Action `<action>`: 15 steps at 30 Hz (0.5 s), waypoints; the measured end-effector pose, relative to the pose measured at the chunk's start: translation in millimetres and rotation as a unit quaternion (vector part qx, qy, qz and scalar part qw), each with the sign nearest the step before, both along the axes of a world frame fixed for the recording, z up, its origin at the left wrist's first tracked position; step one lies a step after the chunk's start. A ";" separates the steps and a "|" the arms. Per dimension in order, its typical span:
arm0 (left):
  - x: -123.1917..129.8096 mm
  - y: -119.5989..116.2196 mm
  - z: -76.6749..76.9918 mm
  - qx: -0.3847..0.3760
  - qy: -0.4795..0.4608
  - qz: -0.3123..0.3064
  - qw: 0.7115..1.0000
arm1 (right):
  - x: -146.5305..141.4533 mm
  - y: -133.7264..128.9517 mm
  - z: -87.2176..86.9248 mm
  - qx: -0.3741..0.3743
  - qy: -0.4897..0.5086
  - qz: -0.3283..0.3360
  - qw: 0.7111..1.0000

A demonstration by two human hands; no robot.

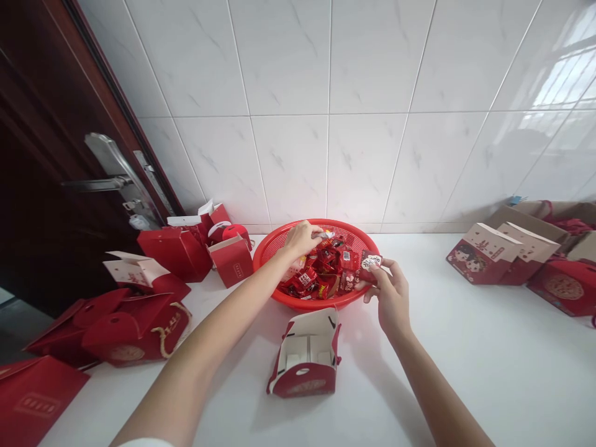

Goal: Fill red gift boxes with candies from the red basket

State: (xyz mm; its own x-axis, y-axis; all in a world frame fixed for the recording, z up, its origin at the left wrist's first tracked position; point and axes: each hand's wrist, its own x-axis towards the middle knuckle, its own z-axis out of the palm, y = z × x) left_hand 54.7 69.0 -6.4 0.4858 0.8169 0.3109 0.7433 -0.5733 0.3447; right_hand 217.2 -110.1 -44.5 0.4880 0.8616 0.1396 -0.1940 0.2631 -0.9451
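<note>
A red plastic basket (265, 248) full of wrapped candies (326, 261) stands against the tiled wall. Over its left half, my left hand (302, 239) is closed, with a small white-and-yellow wrapped candy (327, 234) at its fingertips. At the right rim, my right hand (393, 295) pinches a dark red candy packet (370, 263) with a white printed patch between thumb and fingers. In front of the basket sits a red gift box (305, 380), its top open and its white inside showing.
Several red gift boxes (174, 251) crowd the left side, one with a rope handle (162, 335). At right are upright printed boxes (484, 254), another red box (565, 287) and a cardboard carton (526, 216). A dark door with a metal handle (100, 184) borders the white table (484, 360) at left.
</note>
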 end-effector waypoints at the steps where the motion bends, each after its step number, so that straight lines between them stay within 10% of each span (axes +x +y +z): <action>1: 0.6 -1.2 -0.1 0.003 0.019 -0.014 1.000 | 0.0 0.2 -0.2 0.001 -0.001 0.001 1.000; 7: 10.8 -12.4 -2.9 -0.039 0.149 -0.151 0.977 | -0.3 -0.3 -0.3 -0.002 -0.001 0.002 1.000; 15: 14.9 -17.4 -4.6 -0.073 0.263 -0.186 0.944 | -1.4 0.2 1.4 0.003 0.000 0.003 1.000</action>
State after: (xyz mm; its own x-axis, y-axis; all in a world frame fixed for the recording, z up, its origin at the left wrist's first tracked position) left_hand 69.6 51.6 -11.0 0.8030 0.5753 -0.1554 0.5907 -0.8028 0.0804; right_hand 215.7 -109.9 -43.1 0.4828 0.8635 0.1458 -0.1951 0.2684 -0.9433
